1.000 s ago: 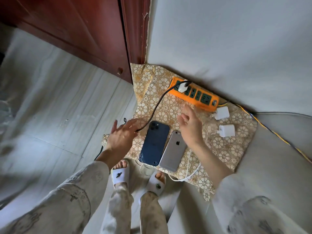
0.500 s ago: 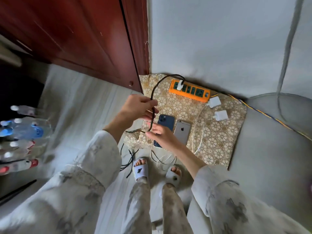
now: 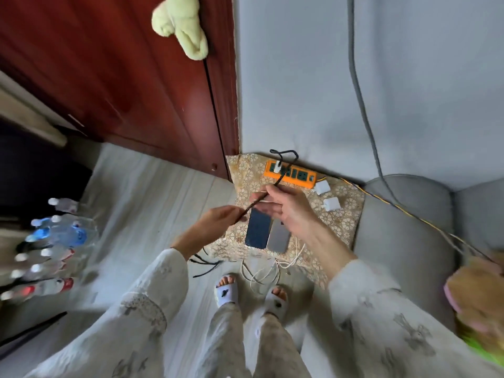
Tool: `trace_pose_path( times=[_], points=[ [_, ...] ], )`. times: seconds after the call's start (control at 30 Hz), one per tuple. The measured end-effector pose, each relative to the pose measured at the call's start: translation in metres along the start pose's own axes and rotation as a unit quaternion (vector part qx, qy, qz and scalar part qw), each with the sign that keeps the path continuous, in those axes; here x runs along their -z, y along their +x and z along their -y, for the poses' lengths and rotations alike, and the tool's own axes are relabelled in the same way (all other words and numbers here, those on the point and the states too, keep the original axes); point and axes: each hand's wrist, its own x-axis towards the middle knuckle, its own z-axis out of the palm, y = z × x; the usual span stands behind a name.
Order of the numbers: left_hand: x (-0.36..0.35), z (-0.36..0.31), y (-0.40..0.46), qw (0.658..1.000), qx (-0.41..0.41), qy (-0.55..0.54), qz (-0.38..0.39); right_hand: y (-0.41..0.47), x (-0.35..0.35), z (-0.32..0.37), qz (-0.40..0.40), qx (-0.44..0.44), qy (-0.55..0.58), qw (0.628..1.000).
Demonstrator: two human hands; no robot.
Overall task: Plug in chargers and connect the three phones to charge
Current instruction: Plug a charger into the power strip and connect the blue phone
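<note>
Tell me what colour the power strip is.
Orange, with dark sockets; the power strip shows in the head view.

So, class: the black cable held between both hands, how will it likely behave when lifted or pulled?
Probably floppy: the black cable loops loosely above the orange power strip. Its far end seems plugged in there, so a pull may tug the strip. It looks thin and light, pinched between the left hand and right hand.

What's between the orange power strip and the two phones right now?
In the head view, the right hand pinching the black cable hangs over the patterned cloth there.
</note>
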Motion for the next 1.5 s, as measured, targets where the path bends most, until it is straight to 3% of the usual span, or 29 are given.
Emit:
trace_pose_path(
  times=[0.1,0.23,0.37,0.47,0.6,0.73,0.93,1.03,1.13,1.23,1.4,1.5],
  points=[
    [0.003,-0.003,-0.025,0.995,-0.047,0.091,0.003,-0.016,-0.003,0.033,0.024,-0.016,0.068,0.997],
    [0.022,-0.038,-0.046,0.986,-0.099,0.079,-0.104,-0.039,-0.008,0.068,0.041,-0.008,0.142,0.989],
    [0.047,-0.095,-0.065,0.971,-0.164,-0.107,-0.139,-0.06,-0.015,0.082,0.048,0.043,-0.099,0.993],
    [0.061,-0.133,-0.076,0.939,-0.187,-0.248,-0.147,-0.073,-0.024,0.082,0.102,0.074,-0.262,0.957],
    [0.075,-0.171,-0.081,0.872,-0.156,-0.459,-0.073,-0.083,-0.046,0.082,0.185,0.111,-0.385,0.897],
    [0.082,-0.189,-0.085,0.84,-0.133,-0.521,-0.072,-0.084,-0.054,0.086,0.146,0.168,-0.392,0.893],
    [0.094,-0.203,-0.094,0.821,-0.147,-0.551,-0.019,-0.083,-0.065,0.094,0.162,0.134,-0.384,0.899],
    [0.097,-0.207,-0.099,0.81,-0.143,-0.569,0.012,-0.081,-0.076,0.091,0.081,0.163,-0.394,0.901],
    [0.098,-0.211,-0.102,0.807,-0.144,-0.572,0.033,-0.076,-0.082,0.094,-0.004,0.241,-0.461,0.854],
    [0.102,-0.206,-0.099,0.816,-0.157,-0.555,0.038,-0.077,-0.082,0.102,0.004,0.288,-0.496,0.819],
    [0.115,-0.174,-0.094,0.876,-0.194,-0.44,-0.036,-0.096,-0.07,0.143,0.066,0.277,-0.243,0.927],
    [0.103,-0.154,-0.094,0.942,-0.2,-0.271,-0.01,-0.103,-0.071,0.183,0.08,0.261,-0.107,0.956]
  ],
)
